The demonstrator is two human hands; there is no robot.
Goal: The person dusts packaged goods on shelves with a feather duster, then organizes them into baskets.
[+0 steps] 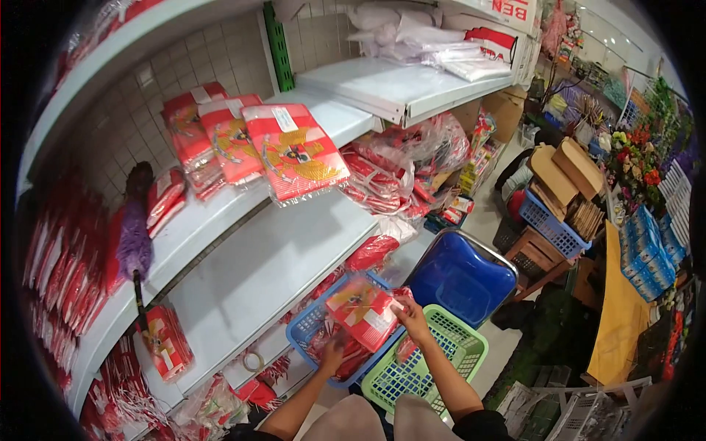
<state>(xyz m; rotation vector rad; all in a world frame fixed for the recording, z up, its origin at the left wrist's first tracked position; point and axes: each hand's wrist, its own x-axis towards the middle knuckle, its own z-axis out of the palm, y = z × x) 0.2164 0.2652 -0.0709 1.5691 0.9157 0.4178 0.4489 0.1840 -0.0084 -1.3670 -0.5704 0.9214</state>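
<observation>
Lower middle of the frame: the packet point(362, 310), a folded flag in clear plastic wrap, is held tilted just above the blue basket point(298, 332). The right hand point(412, 320) pinches its right edge, fingers clamped on the wrap. The left hand point(332, 354) is lower, down in the basket under the packet's corner; can't tell if its fingers grip anything. The packet looks light and floppy, and that film is probably slick, so an edge pinch might slide. Grabbing across the folded cloth, thumb on top, seems safer.
</observation>
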